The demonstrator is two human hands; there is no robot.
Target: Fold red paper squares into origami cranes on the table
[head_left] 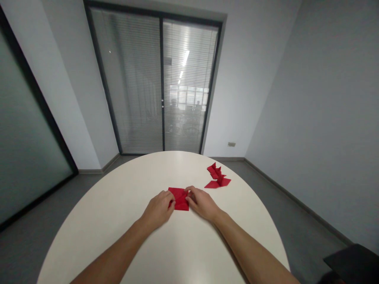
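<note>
A folded piece of red paper lies on the white table between my two hands, with creases showing across its face. My left hand has its fingers curled over the paper's left edge, thumb on the near side. At the opposite edge, my right hand pinches the paper between thumb and fingers. Parts of the edges are hidden under my fingertips. Beyond my right hand sit folded red paper shapes with points sticking up, close against each other.
The round white table has a curved edge with grey floor beyond. A glass door with blinds stands behind it, and plain walls rise at the right. A dark object, perhaps a chair, shows at the lower right.
</note>
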